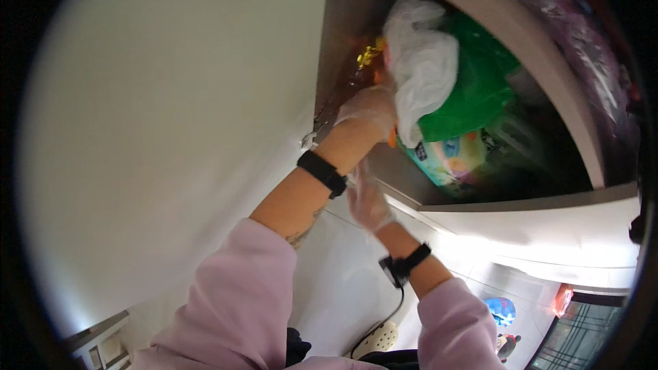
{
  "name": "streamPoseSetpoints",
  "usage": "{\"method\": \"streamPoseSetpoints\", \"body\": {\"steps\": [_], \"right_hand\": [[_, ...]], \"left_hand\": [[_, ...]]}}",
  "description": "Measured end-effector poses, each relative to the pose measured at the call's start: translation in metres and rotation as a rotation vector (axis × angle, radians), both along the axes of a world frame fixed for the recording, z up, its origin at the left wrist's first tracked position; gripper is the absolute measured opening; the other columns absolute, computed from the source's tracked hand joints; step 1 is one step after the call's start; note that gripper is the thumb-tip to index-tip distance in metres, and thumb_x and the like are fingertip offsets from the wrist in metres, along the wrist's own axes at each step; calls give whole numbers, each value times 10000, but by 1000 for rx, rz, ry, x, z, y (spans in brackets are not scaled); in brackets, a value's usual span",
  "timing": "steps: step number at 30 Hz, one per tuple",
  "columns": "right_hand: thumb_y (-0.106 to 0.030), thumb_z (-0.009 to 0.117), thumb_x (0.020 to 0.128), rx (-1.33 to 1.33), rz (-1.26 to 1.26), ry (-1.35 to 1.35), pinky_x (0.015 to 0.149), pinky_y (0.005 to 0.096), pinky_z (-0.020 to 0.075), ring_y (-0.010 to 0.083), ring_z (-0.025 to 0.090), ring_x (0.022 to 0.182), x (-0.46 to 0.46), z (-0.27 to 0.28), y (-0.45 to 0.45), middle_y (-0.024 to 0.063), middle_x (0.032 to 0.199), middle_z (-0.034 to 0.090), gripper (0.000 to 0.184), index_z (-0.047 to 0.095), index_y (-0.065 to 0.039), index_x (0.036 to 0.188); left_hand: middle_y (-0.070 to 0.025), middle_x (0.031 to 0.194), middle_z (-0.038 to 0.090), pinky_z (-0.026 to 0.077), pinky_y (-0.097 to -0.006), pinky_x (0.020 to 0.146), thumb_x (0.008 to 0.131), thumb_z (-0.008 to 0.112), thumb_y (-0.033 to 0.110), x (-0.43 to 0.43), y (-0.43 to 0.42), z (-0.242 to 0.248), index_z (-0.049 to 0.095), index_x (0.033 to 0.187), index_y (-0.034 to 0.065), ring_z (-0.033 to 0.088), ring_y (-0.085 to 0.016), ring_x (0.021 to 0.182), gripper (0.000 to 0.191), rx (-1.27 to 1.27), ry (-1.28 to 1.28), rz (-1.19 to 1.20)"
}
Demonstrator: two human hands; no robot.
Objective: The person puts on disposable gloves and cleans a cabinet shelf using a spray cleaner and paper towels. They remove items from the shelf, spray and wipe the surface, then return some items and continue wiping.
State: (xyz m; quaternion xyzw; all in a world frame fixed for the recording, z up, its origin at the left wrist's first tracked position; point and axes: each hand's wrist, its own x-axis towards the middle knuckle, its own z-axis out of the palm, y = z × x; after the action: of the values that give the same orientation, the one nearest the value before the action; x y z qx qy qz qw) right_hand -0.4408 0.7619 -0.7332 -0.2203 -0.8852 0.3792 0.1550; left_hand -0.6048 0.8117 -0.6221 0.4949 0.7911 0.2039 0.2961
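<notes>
My left hand [369,108], in a clear plastic glove, reaches into a cabinet compartment [380,164] beside a crumpled white plastic bag [424,56]. Its fingers are hidden, so I cannot tell whether it grips anything. Lower down, my right hand [369,205], also gloved, is near the compartment's front edge and partly behind my left forearm. Its fingers are blurred. Against the white bag lies a green bag [473,82], with a colourful printed package [452,156] below it. A shiny gold item [369,55] shows past my left hand.
A large pale door panel [169,113] stands at the left. On the right, a purple plastic-wrapped bundle [581,36] lies beyond the compartment's rim. A cream perforated clog [380,336], a blue item [501,311] and a plaid-patterned surface [581,339] are lower down.
</notes>
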Motion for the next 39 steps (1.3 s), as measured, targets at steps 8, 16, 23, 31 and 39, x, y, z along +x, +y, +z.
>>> {"method": "streamPoseSetpoints", "body": {"steps": [8, 16, 23, 31, 39], "right_hand": [[-118, 579, 869, -114, 264, -357, 1132, 431, 314, 428, 350, 1361, 124, 51, -33, 315, 1463, 327, 767, 158, 39, 1491], [-27, 627, 818, -200, 185, -248, 918, 379, 511, 349, 609, 1033, 175, 164, -35, 280, 1364, 461, 694, 311, 40, 1433], [-13, 591, 845, -509, 276, -189, 874, 389, 533, 337, 651, 998, 190, 258, -104, 259, 1328, 499, 617, 350, 13, 1412], [-119, 510, 916, -98, 356, -366, 908, 391, 516, 336, 612, 1095, 229, 434, -155, 199, 1285, 575, 379, 541, 14, 1270], [-33, 529, 879, -119, -9, -106, 855, 404, 535, 364, 650, 974, 260, 645, -149, 197, 1106, 663, 305, 606, -32, 1174]], "left_hand": [[-310, 1317, 473, 511, -491, 870, 900, 550, 208, 30, -43, -11, 102, 1502, 97, 609, -448, 1040, 758, 299, 223, 270], [-226, 1246, 591, 543, -391, 818, 834, 611, 115, 101, -116, 24, 336, 1423, -36, 659, -330, 1027, 668, -335, 527, -124], [-174, 947, 688, 535, -448, 762, 941, 512, 346, 133, -189, 92, 675, 985, 80, 673, -361, 899, 315, -392, 166, -221], [-103, 620, 621, 496, -421, 616, 944, 427, 631, 152, -326, 271, 628, 708, 62, 624, -285, 603, 648, -272, -440, 380], [-153, 1528, 335, 289, -393, 1134, 938, 376, 672, 71, -466, 429, 337, 1463, 19, 338, -216, 1405, 838, 679, -916, 1484]]}}
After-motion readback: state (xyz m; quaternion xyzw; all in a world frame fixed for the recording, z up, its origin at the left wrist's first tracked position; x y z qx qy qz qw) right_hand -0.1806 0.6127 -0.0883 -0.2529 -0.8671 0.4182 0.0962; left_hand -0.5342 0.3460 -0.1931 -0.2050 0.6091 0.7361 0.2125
